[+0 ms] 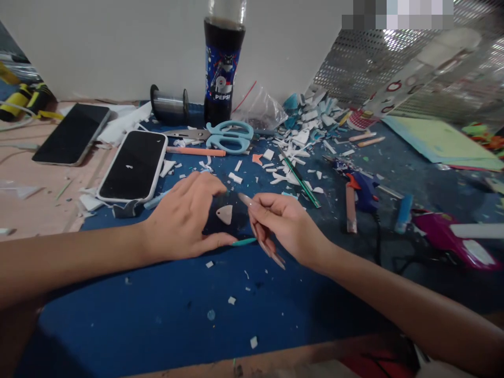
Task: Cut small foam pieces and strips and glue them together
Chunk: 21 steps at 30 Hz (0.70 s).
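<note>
Between my two hands, a small white piece shaped like a rounded triangle, with a tiny hole near one corner (224,214), lies on the blue mat (165,310). My left hand (185,218) rests on the mat to its left, palm down. Its fingers arch over beyond the piece and its thumb, with a long teal nail, stretches out in front, apart from the fingers. On the other side my right hand (283,220) has thumb and index finger pressed together; anything between them is too small to make out. Its other fingers curl loosely below.
White and blue scraps (303,136) are heaped behind. Light-blue scissors (230,137), a Pepsi bottle (224,68), a wire spool (169,104) and a white-cased phone (134,165) stand or lie around. A blue glue gun (364,191) and a magenta tool (452,236) are at right.
</note>
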Each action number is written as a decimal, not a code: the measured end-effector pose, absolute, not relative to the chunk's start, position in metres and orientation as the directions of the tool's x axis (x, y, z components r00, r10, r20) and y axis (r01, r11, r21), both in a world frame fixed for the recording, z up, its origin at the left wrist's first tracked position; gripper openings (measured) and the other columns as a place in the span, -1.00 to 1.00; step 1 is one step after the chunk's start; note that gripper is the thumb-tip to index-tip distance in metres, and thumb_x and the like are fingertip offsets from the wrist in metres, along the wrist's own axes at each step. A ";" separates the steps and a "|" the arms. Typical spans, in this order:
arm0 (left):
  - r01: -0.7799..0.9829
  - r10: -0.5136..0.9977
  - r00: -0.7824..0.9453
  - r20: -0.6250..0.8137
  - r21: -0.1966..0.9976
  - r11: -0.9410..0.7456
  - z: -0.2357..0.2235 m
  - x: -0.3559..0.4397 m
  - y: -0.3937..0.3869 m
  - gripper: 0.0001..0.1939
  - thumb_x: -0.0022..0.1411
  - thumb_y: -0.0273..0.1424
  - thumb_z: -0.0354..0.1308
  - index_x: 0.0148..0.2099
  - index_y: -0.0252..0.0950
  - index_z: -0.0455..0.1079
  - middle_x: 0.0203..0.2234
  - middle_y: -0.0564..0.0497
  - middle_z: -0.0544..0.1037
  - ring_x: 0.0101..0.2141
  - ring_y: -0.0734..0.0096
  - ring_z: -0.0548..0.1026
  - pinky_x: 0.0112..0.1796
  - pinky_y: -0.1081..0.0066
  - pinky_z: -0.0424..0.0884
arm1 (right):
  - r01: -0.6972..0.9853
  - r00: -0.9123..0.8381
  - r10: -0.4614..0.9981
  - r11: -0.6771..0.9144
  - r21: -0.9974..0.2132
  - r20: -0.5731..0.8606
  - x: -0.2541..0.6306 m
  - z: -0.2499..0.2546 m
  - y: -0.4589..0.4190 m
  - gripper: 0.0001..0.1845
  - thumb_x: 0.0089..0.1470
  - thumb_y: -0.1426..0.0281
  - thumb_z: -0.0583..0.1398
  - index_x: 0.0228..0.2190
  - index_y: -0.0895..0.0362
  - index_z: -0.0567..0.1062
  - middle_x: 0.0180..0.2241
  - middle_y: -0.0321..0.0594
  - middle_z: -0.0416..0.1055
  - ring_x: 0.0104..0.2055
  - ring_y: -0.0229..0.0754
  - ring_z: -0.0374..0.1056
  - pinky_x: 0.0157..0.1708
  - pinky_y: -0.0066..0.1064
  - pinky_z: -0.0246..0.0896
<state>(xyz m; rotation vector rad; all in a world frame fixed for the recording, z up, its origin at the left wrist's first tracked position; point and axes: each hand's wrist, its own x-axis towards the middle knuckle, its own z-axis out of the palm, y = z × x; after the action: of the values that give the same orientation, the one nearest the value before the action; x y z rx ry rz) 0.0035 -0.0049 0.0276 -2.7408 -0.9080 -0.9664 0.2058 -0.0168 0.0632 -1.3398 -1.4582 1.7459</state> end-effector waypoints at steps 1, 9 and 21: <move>0.594 0.584 0.596 0.550 0.187 -0.782 0.025 0.003 -0.004 -0.44 0.21 0.05 0.01 -0.07 -0.40 0.15 -0.26 -0.23 0.41 -0.25 0.12 0.44 -0.30 0.15 0.44 | 0.209 -0.361 0.856 -0.313 -0.926 -0.371 0.206 0.059 -0.016 -0.63 0.18 0.27 0.09 -0.61 0.14 0.25 -0.75 -0.45 0.21 -0.82 -0.45 0.11 -0.83 -0.62 0.03; 0.590 0.738 0.587 0.332 0.448 -0.671 0.019 0.005 0.000 -0.49 0.05 -0.24 0.30 -0.11 -0.31 0.10 -0.27 -0.09 0.34 -0.28 0.24 0.41 -0.35 0.28 0.45 | 0.316 -0.283 0.883 -0.283 -0.906 -0.375 0.205 0.043 -0.018 -0.53 0.18 0.08 0.06 -0.58 0.16 0.32 -0.72 -0.36 0.30 -0.81 -0.42 0.17 -0.84 -0.61 0.04; 0.559 0.601 0.661 0.449 0.240 -0.794 0.024 -0.010 -0.008 -0.57 0.15 -0.14 0.22 -0.12 -0.31 0.17 -0.20 -0.22 0.40 -0.15 0.06 0.40 -0.23 0.10 0.41 | 0.412 -0.290 0.888 -0.220 -0.884 -0.356 0.202 0.041 -0.025 -0.53 0.19 0.10 0.05 -0.61 0.13 0.30 -0.79 -0.40 0.21 -0.82 -0.39 0.17 -0.80 -0.57 0.10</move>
<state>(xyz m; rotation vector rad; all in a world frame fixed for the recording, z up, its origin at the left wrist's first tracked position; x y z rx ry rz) -0.0098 -0.0080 0.0242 -2.9364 -1.0276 -0.8417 0.2019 -0.0249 0.0410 -1.5375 -1.6223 1.5226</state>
